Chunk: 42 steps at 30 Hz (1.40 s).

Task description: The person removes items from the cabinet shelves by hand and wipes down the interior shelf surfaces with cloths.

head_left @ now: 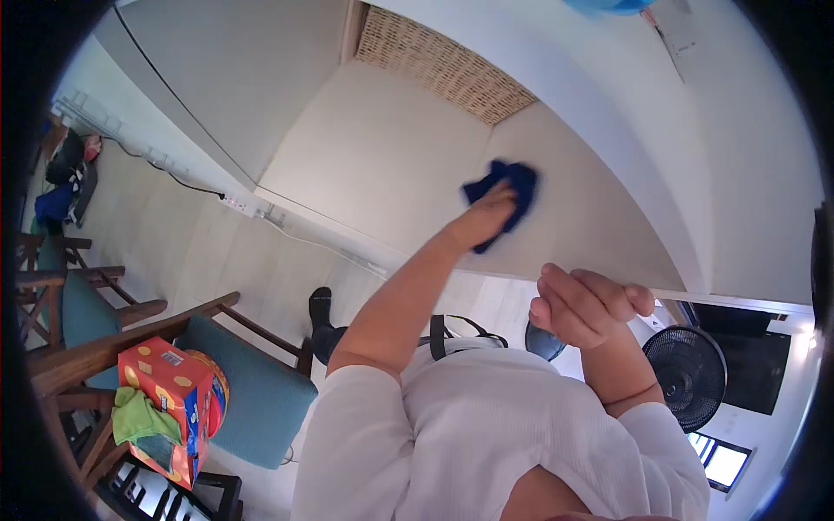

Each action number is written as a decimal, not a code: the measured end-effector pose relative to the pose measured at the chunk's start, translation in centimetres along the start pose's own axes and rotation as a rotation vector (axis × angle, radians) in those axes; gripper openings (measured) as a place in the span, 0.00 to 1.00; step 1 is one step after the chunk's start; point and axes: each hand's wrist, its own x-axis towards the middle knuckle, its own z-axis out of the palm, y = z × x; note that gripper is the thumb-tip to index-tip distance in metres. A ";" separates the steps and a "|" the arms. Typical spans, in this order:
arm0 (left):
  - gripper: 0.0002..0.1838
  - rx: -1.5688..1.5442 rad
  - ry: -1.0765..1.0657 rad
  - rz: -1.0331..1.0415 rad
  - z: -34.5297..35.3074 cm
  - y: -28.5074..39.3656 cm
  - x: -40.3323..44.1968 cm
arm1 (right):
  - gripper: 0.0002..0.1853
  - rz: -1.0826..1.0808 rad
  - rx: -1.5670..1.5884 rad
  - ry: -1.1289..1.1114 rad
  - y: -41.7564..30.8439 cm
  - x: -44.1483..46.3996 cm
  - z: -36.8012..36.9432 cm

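My left hand presses a dark blue cloth onto the pale shelf board inside a white unit. The cloth is bunched under the fingers, and hand and cloth are slightly blurred. Raised by the shelf's front edge is my right hand, its fingers curled in together. Nothing shows in it, and I cannot tell whether it touches the edge. Behind the cloth, at the back of the shelf space, stands a woven basket.
To the left, a wooden chair with a teal seat bears a red box with a green cloth draped on it. A black fan stands at right. A power strip and its cable lie along the unit's base.
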 end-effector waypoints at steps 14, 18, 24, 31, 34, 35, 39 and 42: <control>0.18 -0.177 0.078 0.093 -2.8 6.2 22.7 | 0.13 0.014 -0.056 -0.100 -0.3 0.2 -0.7; 0.16 -0.138 0.195 0.208 -3.7 9.8 18.4 | 0.13 -0.001 -0.016 -0.031 -0.2 -0.2 -0.2; 0.12 -0.068 0.207 0.359 -3.9 12.4 6.6 | 0.09 -0.019 0.031 0.031 0.0 -0.5 -0.1; 0.11 -0.330 -0.024 0.019 -3.9 9.7 0.0 | 0.17 0.220 0.528 -0.308 -0.1 4.4 -6.1; 0.15 -0.407 -0.021 -0.130 -4.1 10.7 2.1 | 0.27 0.550 0.434 -0.620 1.7 9.4 -11.0; 0.17 -0.401 -0.059 -0.180 -4.7 11.6 3.5 | 0.31 0.613 0.360 -0.696 2.3 10.2 -11.7; 0.22 -0.456 -0.245 -0.385 -8.2 16.8 8.5 | 0.41 0.641 0.131 -0.860 3.0 10.5 -11.8; 0.25 -0.548 -0.267 -0.356 -8.0 17.4 9.3 | 0.42 0.753 0.243 -0.792 2.4 10.5 -12.2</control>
